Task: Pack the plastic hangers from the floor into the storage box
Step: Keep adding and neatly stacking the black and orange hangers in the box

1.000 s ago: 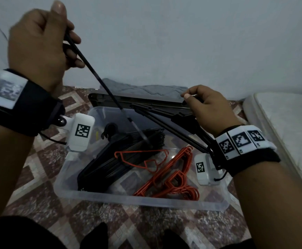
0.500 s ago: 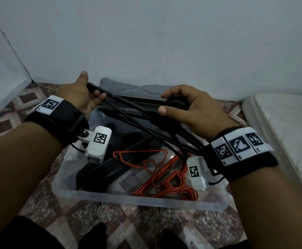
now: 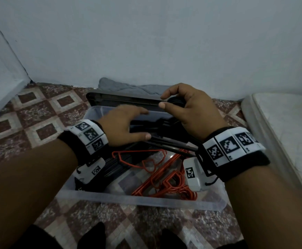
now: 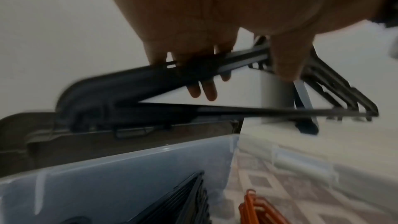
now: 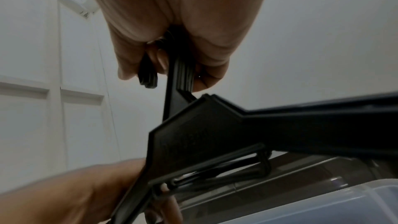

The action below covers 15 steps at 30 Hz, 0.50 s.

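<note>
A bundle of black plastic hangers (image 3: 166,140) hangs over the clear storage box (image 3: 146,201). My right hand (image 3: 166,101) grips the bundle by its hooks (image 5: 172,77), fingers curled round them. My left hand (image 3: 141,124) lies palm down over the bundle's left arm (image 4: 150,77), with the fingers on one side and the thumb on the other. Inside the box a stack of black hangers (image 3: 114,168) lies at the left. Several orange hangers (image 3: 166,178) lie at the right. The lower part of the held bundle is hidden behind my hands.
The box's dark lid (image 3: 121,99) leans behind it against a grey cloth (image 3: 128,87) at the wall. A white mattress (image 3: 281,132) borders the right side. Patterned tile floor (image 3: 38,114) spreads to the left and in front. My knees show at the bottom edge.
My left hand came down from high at the upper left, bringing a single black hanger against the bundle, and now grips the bundle's left arm. Both hands sank lower over the box.
</note>
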Each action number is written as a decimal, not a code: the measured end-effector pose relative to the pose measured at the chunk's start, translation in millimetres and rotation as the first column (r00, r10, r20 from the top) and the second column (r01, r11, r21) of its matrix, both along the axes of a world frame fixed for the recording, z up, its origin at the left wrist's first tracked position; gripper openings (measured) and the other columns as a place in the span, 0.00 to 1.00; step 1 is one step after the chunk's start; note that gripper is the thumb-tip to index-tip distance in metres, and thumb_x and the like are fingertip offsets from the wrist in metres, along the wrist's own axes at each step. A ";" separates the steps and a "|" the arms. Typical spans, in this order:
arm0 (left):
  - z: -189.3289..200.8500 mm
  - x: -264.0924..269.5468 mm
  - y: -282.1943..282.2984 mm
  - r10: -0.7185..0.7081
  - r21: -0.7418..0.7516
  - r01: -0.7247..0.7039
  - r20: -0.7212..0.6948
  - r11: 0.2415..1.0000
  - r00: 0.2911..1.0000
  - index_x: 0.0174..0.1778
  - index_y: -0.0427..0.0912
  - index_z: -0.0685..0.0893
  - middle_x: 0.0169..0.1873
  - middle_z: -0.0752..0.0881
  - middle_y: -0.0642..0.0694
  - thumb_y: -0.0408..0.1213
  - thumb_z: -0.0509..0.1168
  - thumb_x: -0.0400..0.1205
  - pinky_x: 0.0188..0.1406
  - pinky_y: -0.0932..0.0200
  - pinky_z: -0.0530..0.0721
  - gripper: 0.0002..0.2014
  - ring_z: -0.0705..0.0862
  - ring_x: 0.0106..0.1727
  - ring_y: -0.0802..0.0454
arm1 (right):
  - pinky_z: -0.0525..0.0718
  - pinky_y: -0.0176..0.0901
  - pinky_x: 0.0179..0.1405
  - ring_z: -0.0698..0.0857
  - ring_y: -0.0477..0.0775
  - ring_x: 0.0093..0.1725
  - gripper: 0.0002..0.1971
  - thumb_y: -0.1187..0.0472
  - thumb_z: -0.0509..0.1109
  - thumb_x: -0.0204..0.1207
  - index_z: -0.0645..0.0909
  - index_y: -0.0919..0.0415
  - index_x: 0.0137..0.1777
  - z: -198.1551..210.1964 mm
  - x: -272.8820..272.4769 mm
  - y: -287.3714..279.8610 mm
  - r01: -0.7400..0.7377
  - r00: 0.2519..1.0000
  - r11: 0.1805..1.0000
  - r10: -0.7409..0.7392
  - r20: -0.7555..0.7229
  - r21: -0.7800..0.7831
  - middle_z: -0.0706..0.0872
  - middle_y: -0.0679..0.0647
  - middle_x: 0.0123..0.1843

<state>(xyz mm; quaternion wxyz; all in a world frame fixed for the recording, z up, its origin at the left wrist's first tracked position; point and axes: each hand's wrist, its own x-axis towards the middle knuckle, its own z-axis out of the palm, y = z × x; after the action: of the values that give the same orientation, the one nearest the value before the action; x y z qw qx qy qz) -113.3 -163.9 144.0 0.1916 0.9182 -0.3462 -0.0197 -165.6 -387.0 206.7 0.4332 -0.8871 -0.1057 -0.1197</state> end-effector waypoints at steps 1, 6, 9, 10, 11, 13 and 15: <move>-5.3 -2.2 -4.5 -0.035 0.050 0.036 -0.016 0.998 0.999 0.76 0.52 0.72 0.69 0.80 0.50 0.69 0.63 0.74 0.68 0.56 0.74 0.37 0.77 0.68 0.51 | 0.87 0.55 0.45 0.89 0.51 0.43 0.07 0.49 0.77 0.74 0.83 0.47 0.48 0.8 -0.6 0.9 -0.001 1.000 0.999 0.000 0.005 0.042 0.90 0.48 0.43; -3.0 0.9 -11.2 0.056 0.049 -0.062 0.130 0.997 0.990 0.57 0.45 0.79 0.53 0.85 0.43 0.45 0.64 0.81 0.50 0.50 0.81 0.11 0.84 0.54 0.40 | 0.88 0.54 0.48 0.89 0.50 0.44 0.05 0.53 0.77 0.74 0.84 0.50 0.45 6.9 -2.8 -1.2 0.016 0.998 0.978 -0.028 0.058 0.209 0.90 0.49 0.42; 10.3 9.8 -1.9 0.069 0.037 -0.080 0.243 0.996 0.968 0.52 0.47 0.78 0.48 0.86 0.44 0.43 0.65 0.80 0.40 0.53 0.77 0.08 0.84 0.48 0.40 | 0.87 0.45 0.48 0.89 0.47 0.47 0.09 0.53 0.75 0.76 0.83 0.51 0.53 8.6 -1.4 -3.0 0.007 0.997 0.950 -0.030 0.068 0.311 0.91 0.48 0.46; 15.4 13.3 3.7 0.089 0.022 -0.098 0.257 0.995 0.962 0.52 0.48 0.78 0.47 0.86 0.43 0.43 0.65 0.80 0.37 0.54 0.73 0.07 0.84 0.47 0.39 | 0.85 0.40 0.49 0.89 0.45 0.50 0.12 0.52 0.74 0.77 0.81 0.51 0.58 8.3 -0.3 -4.5 0.018 0.997 0.943 -0.043 0.070 0.332 0.90 0.48 0.50; 19.9 16.6 9.9 0.120 0.005 -0.126 0.261 0.992 0.958 0.51 0.48 0.77 0.46 0.86 0.41 0.42 0.65 0.80 0.36 0.55 0.70 0.06 0.84 0.45 0.38 | 0.84 0.36 0.51 0.87 0.44 0.54 0.15 0.51 0.74 0.77 0.79 0.49 0.62 7.0 1.3 -6.7 0.047 0.995 0.942 -0.075 0.073 0.332 0.89 0.48 0.54; 26.7 23.5 24.6 0.211 -0.042 -0.207 0.260 0.977 0.942 0.48 0.48 0.75 0.43 0.85 0.38 0.42 0.64 0.82 0.35 0.54 0.69 0.05 0.83 0.42 0.35 | 0.84 0.34 0.53 0.86 0.43 0.56 0.18 0.48 0.73 0.76 0.76 0.45 0.64 4.1 4.3 -12.1 0.149 0.980 0.940 -0.181 0.078 0.305 0.86 0.47 0.58; 30.8 28.6 38.4 0.318 -0.120 -0.297 0.240 0.947 0.917 0.49 0.46 0.75 0.37 0.83 0.39 0.45 0.62 0.84 0.30 0.54 0.70 0.07 0.81 0.35 0.37 | 0.85 0.35 0.51 0.86 0.42 0.52 0.15 0.48 0.73 0.76 0.79 0.47 0.61 0.3 7.3 -18.8 0.273 0.951 0.916 -0.303 0.063 0.293 0.86 0.48 0.55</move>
<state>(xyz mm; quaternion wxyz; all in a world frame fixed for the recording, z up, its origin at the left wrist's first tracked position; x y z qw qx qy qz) -84.7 -125.5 174.8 0.1829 0.9475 -0.2197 0.1434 -158.2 -405.8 207.0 0.5258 -0.8148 0.0211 -0.2433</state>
